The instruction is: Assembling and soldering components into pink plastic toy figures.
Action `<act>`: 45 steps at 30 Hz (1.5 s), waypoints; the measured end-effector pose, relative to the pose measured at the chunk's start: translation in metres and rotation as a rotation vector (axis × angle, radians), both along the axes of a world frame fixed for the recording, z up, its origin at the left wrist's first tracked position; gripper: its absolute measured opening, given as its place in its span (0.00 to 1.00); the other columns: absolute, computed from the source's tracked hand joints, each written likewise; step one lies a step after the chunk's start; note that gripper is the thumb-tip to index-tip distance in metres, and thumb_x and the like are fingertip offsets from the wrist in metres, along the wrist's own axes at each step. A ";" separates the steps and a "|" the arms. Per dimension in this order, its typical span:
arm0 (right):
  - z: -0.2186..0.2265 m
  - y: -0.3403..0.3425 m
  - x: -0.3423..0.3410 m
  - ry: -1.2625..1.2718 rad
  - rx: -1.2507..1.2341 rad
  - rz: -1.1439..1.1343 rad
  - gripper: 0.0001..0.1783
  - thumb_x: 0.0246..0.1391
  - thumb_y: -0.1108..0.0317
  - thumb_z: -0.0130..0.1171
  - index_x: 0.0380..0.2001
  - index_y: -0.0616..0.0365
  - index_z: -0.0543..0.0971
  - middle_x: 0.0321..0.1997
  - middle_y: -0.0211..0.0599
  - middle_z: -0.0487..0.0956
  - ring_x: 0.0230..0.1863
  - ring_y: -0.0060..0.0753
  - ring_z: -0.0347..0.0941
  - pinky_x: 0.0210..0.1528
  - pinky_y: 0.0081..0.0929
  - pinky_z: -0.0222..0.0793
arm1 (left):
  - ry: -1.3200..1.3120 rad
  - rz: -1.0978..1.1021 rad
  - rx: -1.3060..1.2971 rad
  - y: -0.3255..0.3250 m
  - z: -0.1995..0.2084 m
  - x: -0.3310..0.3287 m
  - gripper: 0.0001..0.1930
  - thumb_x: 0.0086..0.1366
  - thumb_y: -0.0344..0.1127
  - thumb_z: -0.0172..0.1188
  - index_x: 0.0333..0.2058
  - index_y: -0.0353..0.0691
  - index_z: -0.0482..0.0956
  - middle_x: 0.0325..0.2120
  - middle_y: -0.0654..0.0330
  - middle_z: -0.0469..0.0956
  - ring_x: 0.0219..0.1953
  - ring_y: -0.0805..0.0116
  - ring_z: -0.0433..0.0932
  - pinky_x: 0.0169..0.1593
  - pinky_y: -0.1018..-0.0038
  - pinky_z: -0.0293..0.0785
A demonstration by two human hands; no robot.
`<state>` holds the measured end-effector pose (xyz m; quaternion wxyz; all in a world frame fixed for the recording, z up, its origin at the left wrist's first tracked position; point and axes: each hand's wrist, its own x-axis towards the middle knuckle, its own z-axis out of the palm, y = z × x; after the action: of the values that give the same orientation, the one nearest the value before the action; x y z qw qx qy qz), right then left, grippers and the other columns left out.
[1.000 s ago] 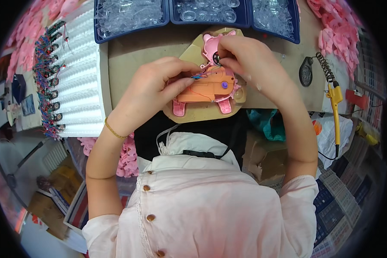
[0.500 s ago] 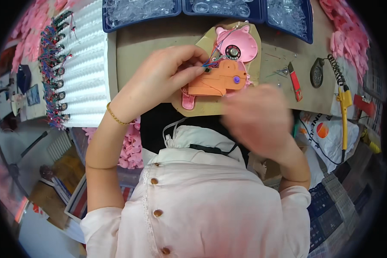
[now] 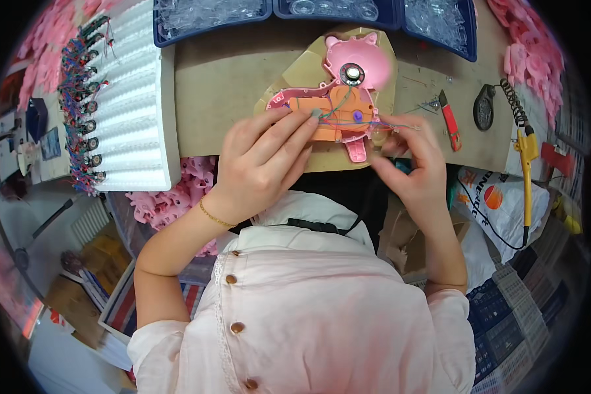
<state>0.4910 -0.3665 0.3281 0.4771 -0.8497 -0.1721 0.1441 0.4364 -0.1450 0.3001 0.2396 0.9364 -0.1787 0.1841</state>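
An open pink animal-shaped plastic shell (image 3: 366, 56), with a round black-and-silver speaker (image 3: 352, 74) in its head, lies on the table. An orange plastic block (image 3: 338, 108) with a purple knob (image 3: 358, 116) sits in its body. My left hand (image 3: 262, 154) rests on the block's left part, its fingers stretched out and tips beside a small grey disc. Thin coloured wires (image 3: 374, 123) run rightward across the block to my right hand (image 3: 417, 161). The fingers of my right hand are bent at the wires, its thumb held apart below; the exact grip is partly hidden.
Blue bins (image 3: 213, 23) of clear plastic parts line the back. At the left, a white ridged tray (image 3: 131, 111) carries several wired speakers. Rightward lie a red knife (image 3: 450, 121), a dark oval object (image 3: 484, 108) and a yellow soldering iron (image 3: 526, 164). Pink parts (image 3: 171, 197) lie below the left table edge.
My left hand has moved from pinching the wires down onto the orange block. My right hand has come up to the wires, now drawn rightward. The shell's body has turned, one leg pointing towards me.
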 end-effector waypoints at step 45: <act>0.014 0.002 0.013 0.391 0.233 0.050 0.06 0.54 0.71 0.55 0.32 0.63 0.74 0.26 0.26 0.72 0.25 0.14 0.64 0.28 0.11 0.59 | -0.101 -0.191 -0.128 -0.031 0.005 0.029 0.12 0.46 0.39 0.65 0.32 0.47 0.79 0.33 0.69 0.76 0.41 0.66 0.71 0.45 0.66 0.65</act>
<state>0.5035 -0.3648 0.3420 0.5926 -0.7402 -0.1128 0.2972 0.4650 -0.1763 0.3052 0.3060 0.8873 -0.2669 0.2186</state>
